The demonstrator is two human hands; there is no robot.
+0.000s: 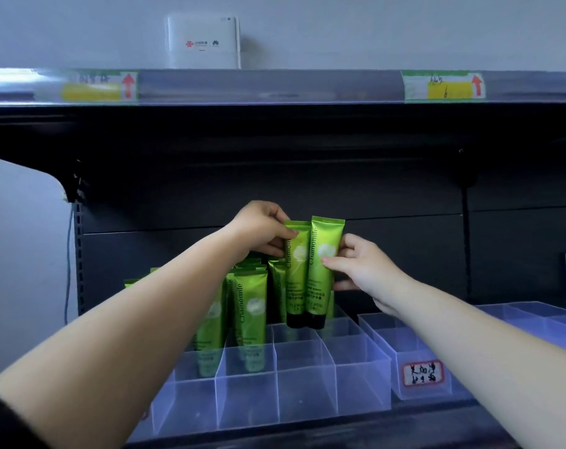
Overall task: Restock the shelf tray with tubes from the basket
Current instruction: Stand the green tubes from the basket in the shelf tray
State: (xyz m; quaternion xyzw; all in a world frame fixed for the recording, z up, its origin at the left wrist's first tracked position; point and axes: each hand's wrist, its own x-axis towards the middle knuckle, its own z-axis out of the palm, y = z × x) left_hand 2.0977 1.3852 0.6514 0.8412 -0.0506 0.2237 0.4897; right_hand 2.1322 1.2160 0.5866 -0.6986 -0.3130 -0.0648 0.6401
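Both grips pinch upright green tubes side by side: left hand [262,228] on one tube [297,270], right hand [359,267] on another [322,270], above the clear shelf tray [304,377].

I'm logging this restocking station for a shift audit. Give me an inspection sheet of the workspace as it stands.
Surface: dark shelf carrying a clear divided tray.
Job's things: two green tubes held upright above the tray; more green tubes stand in its left and rear compartments; front compartments bare. Basket not in view.
Clutter: second clear tray with handwritten label.
Grippers: left hand pinches the left tube's top; right hand grips the right tube.
Cables: a thin cable hangs at the left upright.
Surroundings: white router box on the upper shelf; price tags.
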